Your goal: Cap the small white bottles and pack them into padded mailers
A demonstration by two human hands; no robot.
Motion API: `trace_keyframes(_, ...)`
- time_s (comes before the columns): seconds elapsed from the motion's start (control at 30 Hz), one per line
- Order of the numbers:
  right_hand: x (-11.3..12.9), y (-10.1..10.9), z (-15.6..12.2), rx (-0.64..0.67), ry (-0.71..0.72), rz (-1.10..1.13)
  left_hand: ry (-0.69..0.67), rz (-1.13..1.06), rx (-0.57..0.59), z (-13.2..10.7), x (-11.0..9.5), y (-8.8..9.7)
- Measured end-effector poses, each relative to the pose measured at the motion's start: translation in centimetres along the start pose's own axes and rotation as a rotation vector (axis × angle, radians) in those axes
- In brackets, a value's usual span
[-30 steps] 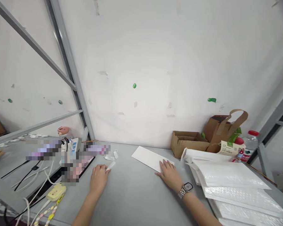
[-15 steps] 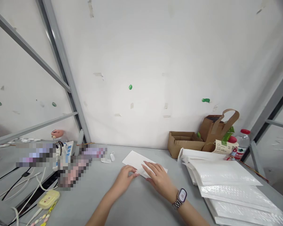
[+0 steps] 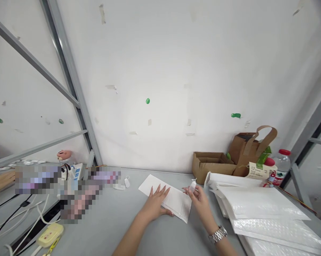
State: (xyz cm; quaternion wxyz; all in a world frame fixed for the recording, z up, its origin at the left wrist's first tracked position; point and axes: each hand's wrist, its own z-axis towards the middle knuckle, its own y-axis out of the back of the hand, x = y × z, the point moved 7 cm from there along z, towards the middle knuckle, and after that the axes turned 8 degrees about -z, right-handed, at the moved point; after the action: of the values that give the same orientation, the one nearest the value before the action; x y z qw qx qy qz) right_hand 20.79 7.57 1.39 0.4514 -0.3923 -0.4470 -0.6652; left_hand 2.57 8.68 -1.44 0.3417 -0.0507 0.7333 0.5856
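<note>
A white padded mailer [image 3: 178, 203] lies at a slant on the grey table. My left hand [image 3: 155, 204] rests flat across it, fingers spread and holding nothing. Just past the mailer's right end, my right hand [image 3: 199, 199] is raised and pinches a small whitish, partly see-through piece [image 3: 192, 186]. Its exact kind I cannot make out. To the left of the mailer lie a small white tag-like item [image 3: 127, 182] with a loop and a flat white piece [image 3: 119, 187].
White bubble mailers [image 3: 267, 202] are piled at right. Behind them stand a cardboard box [image 3: 213, 167], a brown paper bag [image 3: 247, 153] and a red-capped bottle [image 3: 282, 165]. At left are cables, a power strip [image 3: 76, 172], a yellow device [image 3: 51, 234] and what looks like another person's arm [image 3: 1, 182].
My right hand has left the mailer, moved right and now pinches the small whitish piece. My left hand has slid right and flattened onto the mailer. A tan, arm-like shape has come in at far left.
</note>
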Motion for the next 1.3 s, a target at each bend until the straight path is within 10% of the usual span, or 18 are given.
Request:
trace_keyframes(0.17, -0.4, 1.8, 0.2, -0.198, -0.131, 0.105, -0.076, 0.171, -0.235, 0.4, 0.2, -0.6)
trace_keyframes(0.43, -0.2, 4.0, -0.2, -0.397, -0.079, 0.306, -0.187, -0.053, -0.73, -2.9, -0.1, 3.4)
trace_keyframes(0.6, -0.6, 3.5, -0.1, -0.351, -0.119, 0.313, 0.08, -0.953, -1.128, -6.2, 2.8, 6.1)
trace_keyframes(0.9, -1.1, 2.5, 0.2, -0.234, -0.133, 0.243, 0.116, -1.771, -0.786, -3.9, 1.7, 4.6)
trace_keyframes(1.07, -1.1, 2.2, 0.3, -0.219, -0.126, 0.323, 0.254, -1.677, -0.402, -2.5, 1.1, 2.0)
trace_keyframes(1.3, -0.6, 1.6, 0.1, -0.177, -0.109, 0.334, 0.392, -1.508, -0.183, -1.7, 1.4, -2.0)
